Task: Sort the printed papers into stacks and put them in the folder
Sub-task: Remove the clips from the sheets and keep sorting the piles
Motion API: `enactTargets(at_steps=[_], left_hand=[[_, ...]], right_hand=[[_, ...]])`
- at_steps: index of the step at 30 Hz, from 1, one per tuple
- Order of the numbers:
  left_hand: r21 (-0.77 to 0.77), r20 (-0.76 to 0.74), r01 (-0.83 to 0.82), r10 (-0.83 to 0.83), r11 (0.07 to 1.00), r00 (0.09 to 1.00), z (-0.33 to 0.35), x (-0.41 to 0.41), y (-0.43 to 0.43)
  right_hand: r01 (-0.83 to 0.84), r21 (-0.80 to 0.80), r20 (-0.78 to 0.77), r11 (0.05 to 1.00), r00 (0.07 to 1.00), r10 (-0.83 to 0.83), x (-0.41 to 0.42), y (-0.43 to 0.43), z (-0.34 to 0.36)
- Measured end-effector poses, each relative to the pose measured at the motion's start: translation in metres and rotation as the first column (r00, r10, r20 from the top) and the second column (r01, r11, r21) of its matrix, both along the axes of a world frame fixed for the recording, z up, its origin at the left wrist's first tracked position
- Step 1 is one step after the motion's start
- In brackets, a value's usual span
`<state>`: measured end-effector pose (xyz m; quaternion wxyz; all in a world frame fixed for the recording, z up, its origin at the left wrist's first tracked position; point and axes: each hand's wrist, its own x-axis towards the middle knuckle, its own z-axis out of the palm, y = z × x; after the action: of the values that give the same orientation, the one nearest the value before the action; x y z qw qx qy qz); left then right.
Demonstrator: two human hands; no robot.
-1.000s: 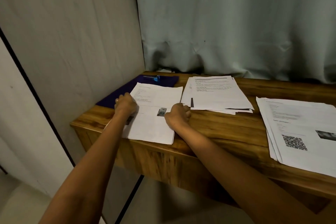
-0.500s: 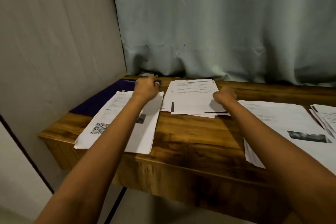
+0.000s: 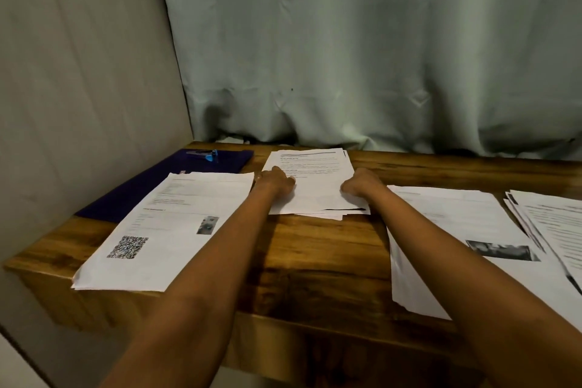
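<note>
- Hands: both reach forward over the wooden desk (image 3: 315,264) to the middle stack (image 3: 315,179) of printed papers, which lies toward the desk's back edge.
- Left hand (image 3: 275,181): knuckles up, set on the left edge of the middle stack, thumb lying on the top sheet. Fingers are bent; whether they hook under the sheets cannot be told.
- Right hand (image 3: 362,183): at the right edge of the same stack, fingers curled down toward the paper. Contact with the sheets looks likely, but an actual grip cannot be told.
- Middle stack: the top sheet carries lines of text. Lower sheets stick out unevenly along its near edge and near right corner.
- QR stack (image 3: 170,230): toward the desk's front left corner, with a QR code and a small photo on the top sheet. Its far end overlaps the purple folder (image 3: 148,189).
- Purple folder: lies flat at the back left corner, beside the wall (image 3: 78,88). A blue clip (image 3: 209,156) sits on its far end.
- Photo stack (image 3: 456,220): right of the middle stack, running to the front edge. The right forearm crosses above its left part.
- Far-right stack (image 3: 557,224): overlaps the photo stack's right side and is cut off by the frame.
- Curtain (image 3: 378,57): hangs behind the back edge.
</note>
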<state>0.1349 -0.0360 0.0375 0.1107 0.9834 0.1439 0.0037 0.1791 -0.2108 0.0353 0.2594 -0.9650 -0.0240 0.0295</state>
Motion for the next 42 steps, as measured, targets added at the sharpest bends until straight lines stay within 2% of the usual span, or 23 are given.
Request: enactTargets(at_steps=[2, 8, 11, 14, 16, 23, 31, 36, 39, 42], left_hand=[[0.008, -0.014, -0.051, 0.051, 0.999, 0.999, -0.007, 0.008, 0.002], [-0.038, 0.014, -0.231, 0.232, 0.972, 0.973, -0.014, 0.017, -0.002], [-0.045, 0.003, -0.239, 0.240, 0.970, 0.971, -0.015, 0.019, -0.004], [-0.079, 0.008, -0.219, 0.220, 0.973, 0.975, -0.015, 0.020, -0.009], [-0.087, 0.010, -0.204, 0.205, 0.975, 0.979, -0.015, 0.020, -0.013], [-0.048, -0.001, -0.209, 0.209, 0.977, 0.978, -0.026, 0.016, -0.015], [-0.077, -0.002, -0.193, 0.194, 0.978, 0.981, -0.025, 0.004, -0.012], [-0.107, 0.030, -0.183, 0.187, 0.977, 0.982, -0.021, -0.009, -0.016], [-0.191, 0.082, -0.159, 0.177, 0.969, 0.981, -0.018, -0.018, -0.014], [-0.376, 0.097, -0.148, 0.197, 0.915, 0.975, -0.007, -0.024, -0.010]], right_hand=[[0.018, 0.097, -0.032, 0.995, 0.999, -0.015, 0.004, 0.002, 0.001], [0.037, 0.250, -0.197, 0.967, 0.980, 0.014, 0.012, 0.009, 0.008], [0.041, 0.326, -0.269, 0.944, 0.962, 0.051, 0.012, 0.012, 0.009], [0.001, 0.230, -0.253, 0.973, 0.966, 0.059, 0.011, 0.012, 0.011], [0.018, 0.238, -0.261, 0.971, 0.964, 0.046, 0.012, 0.010, 0.009], [0.103, 0.454, -0.339, 0.885, 0.938, 0.064, 0.006, 0.009, 0.009], [0.217, 0.639, -0.348, 0.738, 0.937, 0.025, 0.019, 0.006, -0.016], [0.255, 0.684, -0.294, 0.683, 0.954, -0.061, -0.002, -0.008, -0.021], [0.212, 0.720, -0.227, 0.661, 0.972, -0.065, -0.017, -0.021, -0.011], [0.127, 0.801, -0.134, 0.586, 0.990, -0.031, -0.031, -0.037, 0.005]])
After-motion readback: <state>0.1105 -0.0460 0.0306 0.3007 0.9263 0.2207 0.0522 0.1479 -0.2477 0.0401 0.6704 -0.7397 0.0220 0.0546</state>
